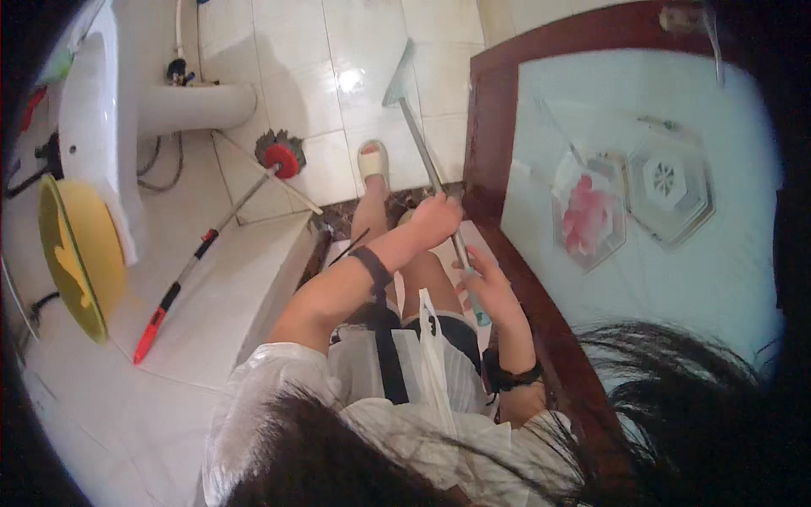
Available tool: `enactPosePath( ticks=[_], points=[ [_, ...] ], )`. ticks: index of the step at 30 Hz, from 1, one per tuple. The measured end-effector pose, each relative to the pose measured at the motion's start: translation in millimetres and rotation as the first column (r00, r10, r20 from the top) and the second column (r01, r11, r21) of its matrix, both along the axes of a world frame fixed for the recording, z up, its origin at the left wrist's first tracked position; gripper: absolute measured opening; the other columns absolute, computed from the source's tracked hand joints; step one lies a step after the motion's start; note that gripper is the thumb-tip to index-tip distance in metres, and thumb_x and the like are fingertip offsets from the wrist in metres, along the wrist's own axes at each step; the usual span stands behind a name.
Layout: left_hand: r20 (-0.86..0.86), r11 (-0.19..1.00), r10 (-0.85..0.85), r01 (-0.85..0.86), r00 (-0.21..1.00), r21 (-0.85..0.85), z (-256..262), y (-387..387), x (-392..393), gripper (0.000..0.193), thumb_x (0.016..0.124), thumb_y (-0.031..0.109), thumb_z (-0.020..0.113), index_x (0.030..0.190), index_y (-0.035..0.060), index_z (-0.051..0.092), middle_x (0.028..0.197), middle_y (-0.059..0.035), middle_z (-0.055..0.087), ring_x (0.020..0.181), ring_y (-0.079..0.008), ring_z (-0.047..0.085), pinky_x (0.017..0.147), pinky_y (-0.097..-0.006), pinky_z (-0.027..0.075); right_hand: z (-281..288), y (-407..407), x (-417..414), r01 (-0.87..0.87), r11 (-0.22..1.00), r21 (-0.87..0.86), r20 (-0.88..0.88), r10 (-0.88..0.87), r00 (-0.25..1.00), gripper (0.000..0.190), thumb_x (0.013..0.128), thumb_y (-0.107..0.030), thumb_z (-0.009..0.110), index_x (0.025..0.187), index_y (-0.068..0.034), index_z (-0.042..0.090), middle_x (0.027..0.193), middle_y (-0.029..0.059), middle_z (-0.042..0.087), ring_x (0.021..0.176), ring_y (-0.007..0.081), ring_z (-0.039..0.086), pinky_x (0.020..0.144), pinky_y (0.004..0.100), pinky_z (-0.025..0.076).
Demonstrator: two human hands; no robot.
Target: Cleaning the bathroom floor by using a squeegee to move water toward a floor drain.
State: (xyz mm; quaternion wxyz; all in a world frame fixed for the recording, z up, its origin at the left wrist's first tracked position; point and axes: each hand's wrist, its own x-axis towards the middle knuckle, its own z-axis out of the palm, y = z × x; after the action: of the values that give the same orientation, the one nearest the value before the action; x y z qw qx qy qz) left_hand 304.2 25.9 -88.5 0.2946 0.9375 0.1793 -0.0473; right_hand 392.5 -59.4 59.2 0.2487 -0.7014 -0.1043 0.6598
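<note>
My left hand (pixel 437 220) is closed around the metal pole of a long-handled floor wiper (pixel 423 144). Lower on the same pole, my right hand (pixel 497 291) holds it near the pale green grip end (pixel 481 315), its fingers loosely curled. The wiper's pale green, fan-shaped head (pixel 399 76) is against the white floor tiles (pixel 358 38) ahead of me; whether it presses flat I cannot tell. One foot in a cream slipper (pixel 372 161) is on the tiles beyond a dark stone threshold (pixel 339 215).
A mop (pixel 196 260) with a red disc and grey head leans diagonally at left. Beside it are a white washbasin (pixel 95 127), its pedestal (pixel 196 106) and a yellow-green basin (pixel 82 260). A dark red door frame (pixel 491 127) with a pale panel (pixel 633 291) borders my right side.
</note>
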Motion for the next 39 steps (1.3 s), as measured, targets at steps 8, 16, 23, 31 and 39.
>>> enactPosePath(
  ticks=[8,16,23,31,39],
  points=[
    [-0.074,0.955,-0.296,0.293,0.952,-0.047,24.7,-124.9,14.2,0.009,0.063,0.016,0.056,0.068,0.0092,0.061,0.073,-0.0045,0.056,0.071,-0.0208,0.053,0.061,-0.029,0.042,0.2,-151.4,-13.7,0.392,0.892,-0.224,-0.182,-0.433,0.883,0.042,0.086,-0.014,0.039,0.127,-0.011,0.027,0.063,0.0021,0.044,0.041,0.0098,0.041,0.032,0.0231,0.034],
    [-0.101,0.797,-0.58,0.538,0.808,-0.275,15.9,-240.5,-16.9,0.014,0.067,0.016,0.056,0.074,0.01,0.066,0.075,-0.0069,0.062,0.074,-0.0216,0.058,0.064,-0.0307,0.042,9.0,-256.3,-51.5,0.367,0.823,-0.433,-0.195,-0.483,0.854,0.043,0.087,-0.013,0.04,0.128,-0.008,0.027,0.062,0.0014,0.043,0.046,0.0097,0.042,0.041,0.0229,0.037],
    [-0.305,0.788,-0.594,0.462,0.744,-0.407,0.3,-217.1,-6.8,0.017,0.071,0.017,0.053,0.078,0.0074,0.065,0.076,-0.0072,0.062,0.079,-0.0199,0.057,0.065,-0.032,0.042,-36.6,-265.5,-59.4,0.286,0.948,-0.14,-0.093,-0.3,0.949,0.032,0.086,-0.012,0.041,0.117,-0.004,0.039,0.063,-0.0025,0.044,0.056,0.0042,0.041,0.049,0.0177,0.034],
    [-0.373,0.973,-0.216,0.229,0.902,-0.01,-66.5,-44.4,-6.6,0.019,0.066,0.014,0.056,0.08,0.0032,0.062,0.086,-0.0116,0.056,0.084,-0.0243,0.052,0.068,-0.0331,0.046,-115.3,-81.0,-34.5,0.285,0.957,-0.05,-0.257,-0.288,0.923,0.037,0.084,-0.011,0.039,0.122,-0.009,0.038,0.057,0.0008,0.043,0.042,0.0092,0.042,0.033,0.0233,0.034],
    [-0.104,1.0,0.006,-0.007,0.995,-0.014,-13.3,-25.9,-43.2,0.021,0.065,0.005,0.053,0.086,0.0002,0.052,0.105,-0.0186,0.045,0.091,-0.0278,0.048,0.07,-0.0339,0.046,-74.8,-67.7,-52.8,-0.266,0.95,0.166,0.353,0.194,0.915,0.045,0.077,-0.005,0.043,0.122,-0.005,0.037,0.071,0.0094,0.05,0.053,0.0164,0.05,0.049,0.0293,0.043]
  ],
)
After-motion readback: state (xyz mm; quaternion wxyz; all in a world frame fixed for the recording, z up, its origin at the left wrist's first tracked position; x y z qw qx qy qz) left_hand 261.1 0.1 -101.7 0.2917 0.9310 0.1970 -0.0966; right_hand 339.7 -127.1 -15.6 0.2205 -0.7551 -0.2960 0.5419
